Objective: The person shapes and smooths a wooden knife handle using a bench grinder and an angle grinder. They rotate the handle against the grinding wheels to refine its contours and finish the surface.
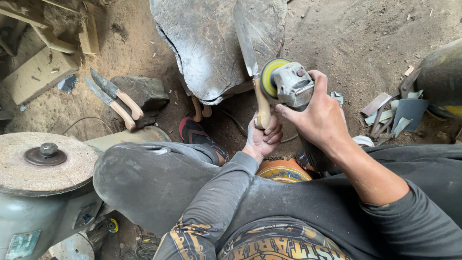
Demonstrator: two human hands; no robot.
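A seated worker's left hand (262,137) grips a knife (252,72) by its pale handle, blade up against a stone slab (207,43); the right hand (320,118) clasps a grinder (288,84), its yellow-rimmed disc touching the handle. Two knives (113,98) lie on open dirt floor (346,33) left, metal scraps (394,115) right.

The right hand (320,118) covers most of the grey angle grinder (291,85), so its body below the head is out of sight. The left hand's (262,137) fingers hide the lower end of the pale wooden knife handle (263,107). The round grinding wheel machine (45,166) runs off the left edge. Scrap metal pieces (394,118) far right are too jumbled to sort out.
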